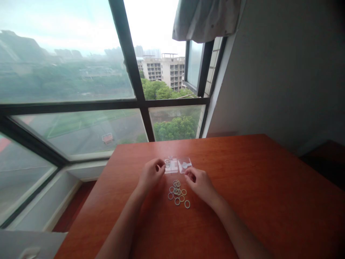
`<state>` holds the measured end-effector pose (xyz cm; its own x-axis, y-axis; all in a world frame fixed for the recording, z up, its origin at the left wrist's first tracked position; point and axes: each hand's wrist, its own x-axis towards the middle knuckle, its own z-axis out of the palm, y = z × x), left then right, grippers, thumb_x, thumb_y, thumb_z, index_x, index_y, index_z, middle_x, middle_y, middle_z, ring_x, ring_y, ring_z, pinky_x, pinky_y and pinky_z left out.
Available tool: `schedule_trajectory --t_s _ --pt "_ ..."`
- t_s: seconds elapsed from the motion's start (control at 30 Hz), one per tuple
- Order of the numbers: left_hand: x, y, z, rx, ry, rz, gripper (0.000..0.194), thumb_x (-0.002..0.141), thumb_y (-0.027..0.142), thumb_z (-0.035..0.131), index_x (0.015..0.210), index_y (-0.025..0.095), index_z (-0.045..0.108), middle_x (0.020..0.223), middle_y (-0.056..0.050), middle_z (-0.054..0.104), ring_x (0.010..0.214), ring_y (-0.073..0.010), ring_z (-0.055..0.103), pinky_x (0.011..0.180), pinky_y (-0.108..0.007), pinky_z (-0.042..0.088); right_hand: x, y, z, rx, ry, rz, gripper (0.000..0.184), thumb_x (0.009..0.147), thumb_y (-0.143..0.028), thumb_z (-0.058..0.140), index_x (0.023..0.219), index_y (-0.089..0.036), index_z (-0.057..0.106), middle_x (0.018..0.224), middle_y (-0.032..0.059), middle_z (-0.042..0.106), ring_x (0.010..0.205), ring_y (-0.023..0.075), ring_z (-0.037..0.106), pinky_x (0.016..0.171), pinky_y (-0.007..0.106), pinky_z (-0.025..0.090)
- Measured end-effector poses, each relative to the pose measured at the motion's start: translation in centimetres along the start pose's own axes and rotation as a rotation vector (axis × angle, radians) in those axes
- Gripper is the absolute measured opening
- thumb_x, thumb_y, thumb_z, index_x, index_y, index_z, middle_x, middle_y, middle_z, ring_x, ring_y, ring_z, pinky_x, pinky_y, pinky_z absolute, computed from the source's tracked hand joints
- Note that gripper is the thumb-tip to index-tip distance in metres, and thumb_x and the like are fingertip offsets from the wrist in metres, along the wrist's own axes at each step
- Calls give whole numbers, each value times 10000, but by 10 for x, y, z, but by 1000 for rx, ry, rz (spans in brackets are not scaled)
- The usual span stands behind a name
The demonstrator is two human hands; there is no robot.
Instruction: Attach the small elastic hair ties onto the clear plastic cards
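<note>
Head view: the fingers of the left hand (151, 173) curl inward, thumb and index tips close together at the left edge of a clear case (174, 168); whether they pinch anything I cannot tell. The fingers of the right hand (201, 182) are bent too, their tips drawn near each other at the lower right corner of a clear flat piece (184, 164); whether they grip its edge or something small is also unclear.

Just right of the left fingertips, a few small rings (167, 164) lie in the left part of the clear case. The clear flat piece sits beside the case on its right, just beyond the right fingertips, with a whitish shape showing on it.

Nearer the wearer than both sets of fingertips, and between the two hands, loose rings (177, 191) lie in a loose cluster, some overlapping; one rests a little apart, toward the right forearm.

Under the hands and all these things spreads a reddish-brown table (234, 158). Beyond the fingers, past its far edge, stands a dark-framed window (142, 104), with a grey curtain (206, 19) hanging at its upper right and a plain wall (283, 72) farther right.
</note>
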<state>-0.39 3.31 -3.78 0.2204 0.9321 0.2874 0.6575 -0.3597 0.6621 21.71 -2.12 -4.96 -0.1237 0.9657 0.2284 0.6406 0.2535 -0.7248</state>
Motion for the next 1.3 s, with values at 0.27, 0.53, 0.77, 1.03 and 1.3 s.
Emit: schedule_trajectory --t_s 0.27,0.53,0.77,1.03,1.3 --pt "-2 -9 6 59 -22 -51 111 777 233 552 750 177 643 698 -4 656 601 -127 565 575 -229 405 0 0 0 -16 -49 -19 82 825 -194 542 803 -199 621 635 -12 607 593 132 557 595 224 383" --pt "-3 -10 8 64 -19 -66 112 800 254 551 809 184 637 733 -5 658 612 -126 571 581 -223 402 -5 -3 0 -16 -198 -47 78 810 -174 575 809 -192 651 681 -15 634 615 111 548 590 201 359" --pt "-3 -5 6 85 -83 -81 94 791 243 556 821 182 621 710 -7 647 603 -129 569 567 -217 386 -11 -14 6 -24 -309 -63 133 804 -225 612 921 -212 676 683 -23 642 601 104 546 568 196 333" --pt "-3 2 4 132 -128 -73 79 777 210 553 795 176 622 706 -4 629 623 -125 552 579 -214 370 -13 -19 11 -126 -309 -91 97 805 -224 608 881 -226 668 723 -19 669 650 117 572 584 207 312" --pt "-4 0 4 114 -122 -55 75 766 194 555 790 178 625 712 -3 629 628 -126 552 592 -217 382 -12 -15 12 -96 -287 -97 61 798 -193 595 821 -207 649 684 -20 648 600 104 542 565 202 312"
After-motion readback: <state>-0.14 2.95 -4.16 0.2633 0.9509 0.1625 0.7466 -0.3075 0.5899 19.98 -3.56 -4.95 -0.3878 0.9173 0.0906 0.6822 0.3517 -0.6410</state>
